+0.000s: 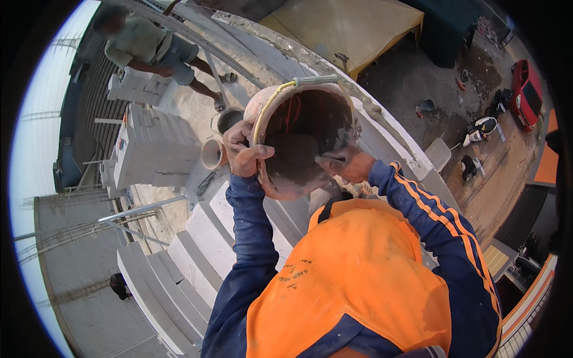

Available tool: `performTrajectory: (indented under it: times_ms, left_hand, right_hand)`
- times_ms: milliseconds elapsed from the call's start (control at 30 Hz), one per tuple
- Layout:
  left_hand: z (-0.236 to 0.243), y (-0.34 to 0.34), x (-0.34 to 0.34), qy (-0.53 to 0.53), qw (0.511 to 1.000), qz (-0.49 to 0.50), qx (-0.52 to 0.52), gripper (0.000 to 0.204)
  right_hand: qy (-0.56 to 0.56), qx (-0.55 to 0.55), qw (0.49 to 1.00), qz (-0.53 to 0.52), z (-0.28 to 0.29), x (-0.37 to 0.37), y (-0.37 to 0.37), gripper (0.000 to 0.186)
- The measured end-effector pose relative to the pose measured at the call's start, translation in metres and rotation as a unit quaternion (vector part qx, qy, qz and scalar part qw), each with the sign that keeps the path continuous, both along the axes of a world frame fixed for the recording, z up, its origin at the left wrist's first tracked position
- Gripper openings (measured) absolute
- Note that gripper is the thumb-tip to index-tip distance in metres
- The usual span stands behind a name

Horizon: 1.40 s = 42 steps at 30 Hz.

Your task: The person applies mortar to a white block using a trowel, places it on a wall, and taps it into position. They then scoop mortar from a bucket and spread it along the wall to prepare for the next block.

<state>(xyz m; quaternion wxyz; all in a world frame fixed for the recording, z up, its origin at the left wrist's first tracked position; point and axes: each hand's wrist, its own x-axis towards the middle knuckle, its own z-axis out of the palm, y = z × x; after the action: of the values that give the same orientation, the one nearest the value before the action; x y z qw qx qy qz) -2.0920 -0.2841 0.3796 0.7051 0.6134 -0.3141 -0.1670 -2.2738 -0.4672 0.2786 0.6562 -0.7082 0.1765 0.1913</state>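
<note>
A mortar-smeared bucket (280, 188) is held up in front of me, tilted so that its mouth faces me. Its inside is dark and dirty, with a wet-looking patch low down. A yellow handle with a grey-green grip (316, 80) lies up along the far rim. My left hand (246, 149) is closed on the left side of the rim, thumb over the edge. On the lower right side, my right hand (349, 164) also grips the rim, its fingers partly hidden behind the bucket wall.
White blocks (197, 244) lie close below me, and more blocks (158, 149) are stacked at left. Two other buckets, one reddish (213, 154) and one dark (230, 121), stand beyond. A person (149, 51) is at upper left. Past the wall edge (382, 119), lower ground holds a red car (526, 95).
</note>
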Motion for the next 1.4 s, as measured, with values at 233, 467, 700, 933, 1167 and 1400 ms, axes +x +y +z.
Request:
performTrajectory:
  times_ms: [233,467,700,933,1167,1400]
  left_hand:
    - [-0.021,0.031,0.013,0.069,0.987,0.103,-0.104,0.047]
    - [-0.026,0.049,-0.014,0.111,0.962,0.166,-0.184,0.044]
    - [-0.036,0.039,0.001,0.145,0.928,0.289,-0.187,0.028]
    - [-0.022,-0.013,0.007,0.100,0.915,0.352,-0.168,0.028]
    - [0.027,-0.062,0.013,0.000,0.892,0.398,-0.212,0.023]
    - [0.044,-0.022,0.038,-0.008,0.937,0.326,-0.125,0.021]
  right_hand:
    - [0.039,0.317,0.943,-0.096,0.021,0.022,0.046,0.041]
    - [0.060,0.479,0.868,-0.119,0.048,0.055,0.056,0.043]
    - [-0.057,0.370,0.919,-0.121,0.064,0.009,0.024,0.041]
    - [-0.308,-0.387,0.860,-0.125,0.023,-0.058,0.015,0.040]
    - [-0.271,-0.418,0.853,-0.155,-0.020,-0.094,0.028,0.044]
    - [-0.265,-0.338,0.885,-0.179,0.038,-0.122,-0.010,0.037]
